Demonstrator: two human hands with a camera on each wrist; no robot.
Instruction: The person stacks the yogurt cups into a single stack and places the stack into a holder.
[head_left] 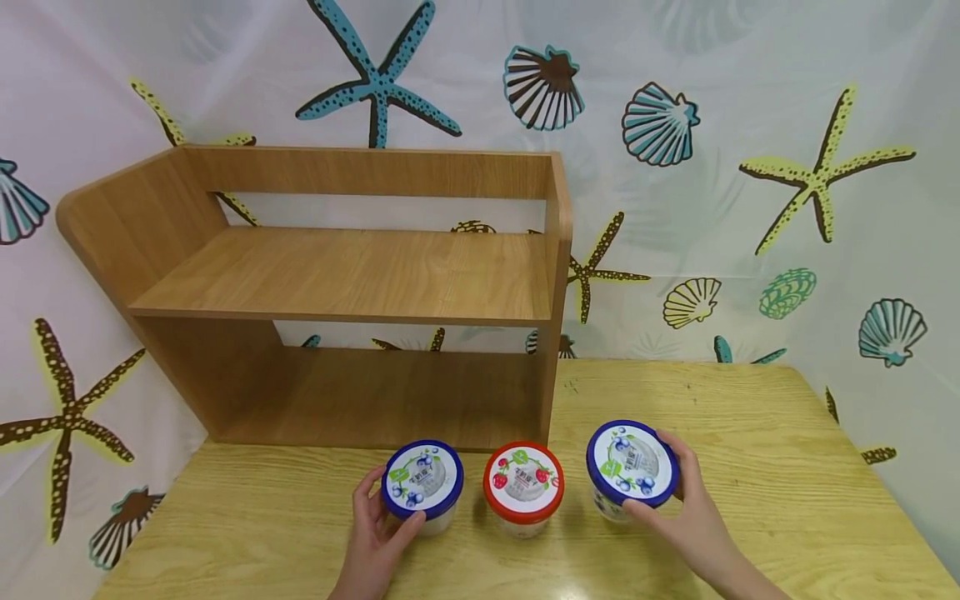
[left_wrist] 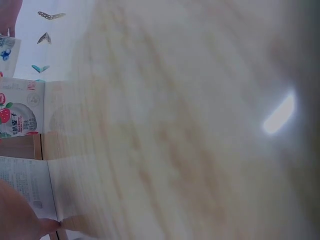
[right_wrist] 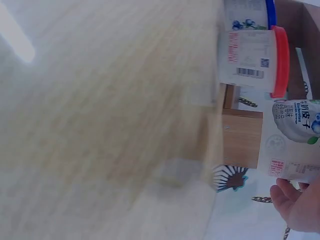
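Three lidded yogurt tubs are in a row in the head view. My left hand grips the left tub, which has a blue lid with blueberries and stands on the table. In the middle stands a red-lidded strawberry tub, untouched by either hand. My right hand holds another blue-lidded blueberry tub, thumb at the near side and fingers round its right side. The right wrist view shows this blueberry tub raised off the tabletop, its base higher than that of the strawberry tub.
A two-level wooden shelf stands behind the left and middle tubs on the wooden table. Behind it hangs a pale curtain printed with starfish and shells. The table extends to the right of the shelf.
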